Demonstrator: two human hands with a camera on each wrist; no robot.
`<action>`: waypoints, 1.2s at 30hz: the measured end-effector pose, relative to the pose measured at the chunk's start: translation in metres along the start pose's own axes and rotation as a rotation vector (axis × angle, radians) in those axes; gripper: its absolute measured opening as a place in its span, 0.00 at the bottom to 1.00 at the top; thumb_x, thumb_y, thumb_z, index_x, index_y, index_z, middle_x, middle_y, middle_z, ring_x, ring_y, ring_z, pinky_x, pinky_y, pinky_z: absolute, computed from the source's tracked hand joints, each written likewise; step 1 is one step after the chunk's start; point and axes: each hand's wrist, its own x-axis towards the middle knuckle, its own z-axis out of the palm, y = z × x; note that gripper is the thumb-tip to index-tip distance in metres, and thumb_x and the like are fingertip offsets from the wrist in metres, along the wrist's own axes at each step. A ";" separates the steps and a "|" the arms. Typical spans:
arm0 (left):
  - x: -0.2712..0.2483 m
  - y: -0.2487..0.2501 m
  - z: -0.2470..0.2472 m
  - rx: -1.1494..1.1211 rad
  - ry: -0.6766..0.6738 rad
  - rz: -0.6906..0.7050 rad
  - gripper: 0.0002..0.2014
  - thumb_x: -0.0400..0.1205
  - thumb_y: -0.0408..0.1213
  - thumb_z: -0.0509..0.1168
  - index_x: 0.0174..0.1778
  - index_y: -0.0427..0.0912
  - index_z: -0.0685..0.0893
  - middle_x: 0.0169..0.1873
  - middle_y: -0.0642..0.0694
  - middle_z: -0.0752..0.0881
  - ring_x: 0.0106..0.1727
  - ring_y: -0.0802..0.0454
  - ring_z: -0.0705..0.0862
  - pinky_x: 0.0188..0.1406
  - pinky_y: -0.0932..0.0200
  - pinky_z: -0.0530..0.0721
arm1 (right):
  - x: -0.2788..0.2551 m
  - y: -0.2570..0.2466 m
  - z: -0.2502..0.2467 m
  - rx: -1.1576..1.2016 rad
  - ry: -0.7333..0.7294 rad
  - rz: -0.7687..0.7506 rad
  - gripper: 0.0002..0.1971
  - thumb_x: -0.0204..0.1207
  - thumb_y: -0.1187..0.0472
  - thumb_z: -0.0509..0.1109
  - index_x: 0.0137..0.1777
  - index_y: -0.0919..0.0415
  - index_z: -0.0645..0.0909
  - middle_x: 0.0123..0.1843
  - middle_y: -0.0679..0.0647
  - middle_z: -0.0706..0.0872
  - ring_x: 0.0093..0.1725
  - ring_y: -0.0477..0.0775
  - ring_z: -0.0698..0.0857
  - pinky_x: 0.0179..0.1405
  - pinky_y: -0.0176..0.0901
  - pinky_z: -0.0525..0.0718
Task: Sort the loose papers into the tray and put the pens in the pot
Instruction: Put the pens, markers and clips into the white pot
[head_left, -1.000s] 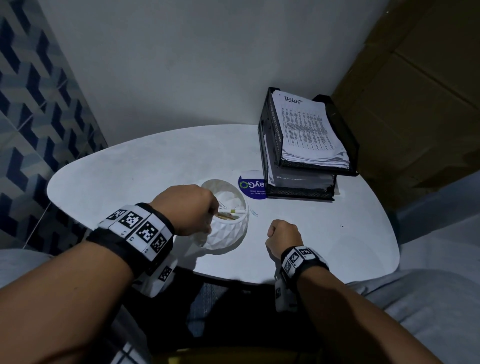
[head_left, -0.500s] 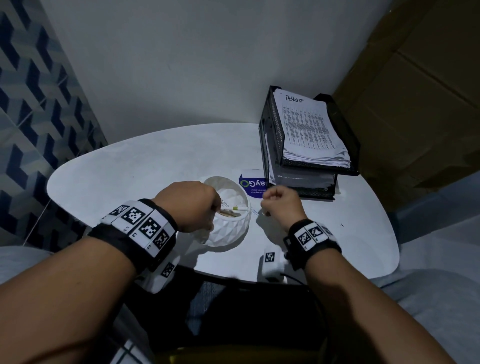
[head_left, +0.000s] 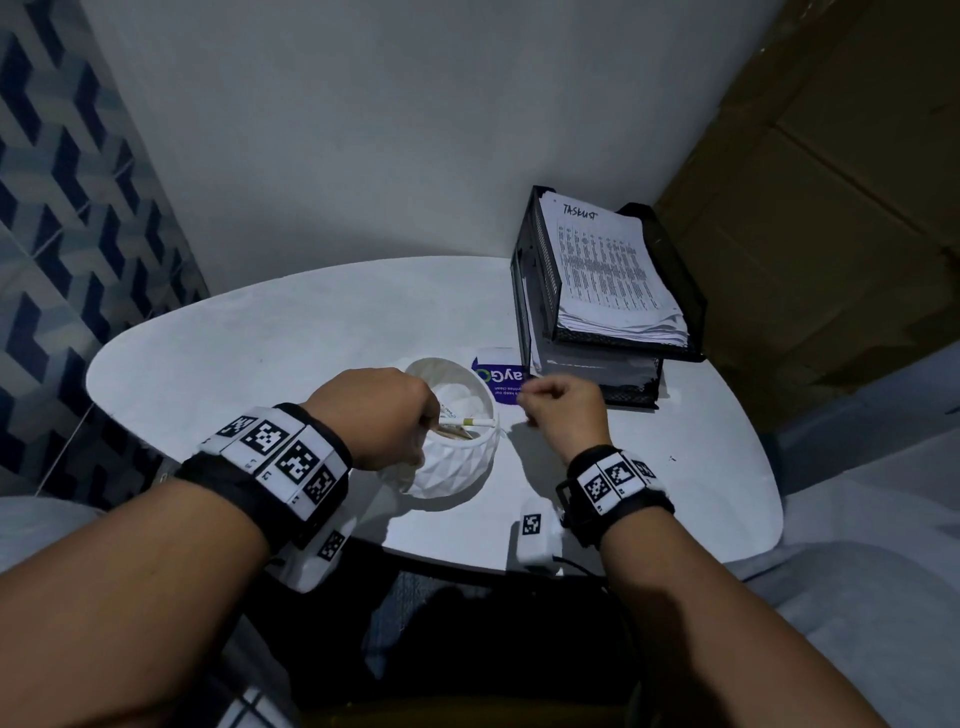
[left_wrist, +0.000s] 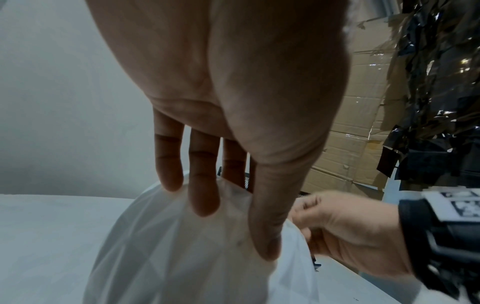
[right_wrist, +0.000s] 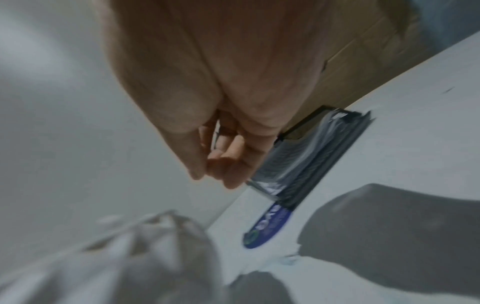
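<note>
The left hand (head_left: 382, 415) grips the near-left rim of the white faceted pot (head_left: 457, 457), its fingers (left_wrist: 202, 185) hooked over the edge into the inside and the thumb pressed down the outer wall, as the left wrist view shows plainly. The pot stands on the white table (head_left: 260, 353), near its middle, and inside it lie a white pen (head_left: 475, 422) with a pale green band and something brown beside it (too small to name). The right hand (head_left: 563, 410) hangs just right of the pot, above the table, with its fingers (right_wrist: 228, 164) curled in toward the thumb; the right wrist view is blurred, a thin dark shape seems to lie within the curl, and I cannot tell whether it holds anything. Far right on the table stands the black mesh tray (head_left: 540, 291) of two tiers, its upper tier filled with a stack of papers (head_left: 608, 275) whose top sheet is headed by handwriting. A blue and white label (head_left: 501, 376) lies flat on the table between the pot and the tray, partly tucked under the tray. Brown cardboard (head_left: 831, 208) rises beyond the table at the right.
</note>
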 end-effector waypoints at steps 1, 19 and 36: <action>0.000 0.000 0.000 0.003 0.000 -0.002 0.14 0.75 0.48 0.76 0.57 0.54 0.90 0.47 0.51 0.90 0.49 0.47 0.86 0.42 0.57 0.82 | 0.002 0.012 -0.006 -0.119 0.015 0.068 0.09 0.70 0.67 0.81 0.31 0.55 0.89 0.30 0.50 0.90 0.32 0.50 0.87 0.44 0.48 0.91; 0.005 -0.005 0.002 -0.021 0.005 -0.026 0.15 0.76 0.50 0.77 0.58 0.54 0.90 0.49 0.51 0.90 0.50 0.47 0.86 0.41 0.58 0.80 | -0.032 0.070 0.022 -0.727 -0.246 0.073 0.13 0.72 0.71 0.67 0.50 0.55 0.87 0.51 0.54 0.89 0.49 0.59 0.89 0.49 0.43 0.88; 0.010 -0.024 -0.004 -0.075 0.038 -0.126 0.18 0.71 0.52 0.79 0.57 0.59 0.89 0.48 0.54 0.90 0.51 0.47 0.87 0.48 0.54 0.86 | -0.027 0.069 0.021 -0.716 -0.373 0.118 0.08 0.67 0.70 0.69 0.43 0.65 0.89 0.43 0.58 0.92 0.46 0.61 0.91 0.45 0.47 0.92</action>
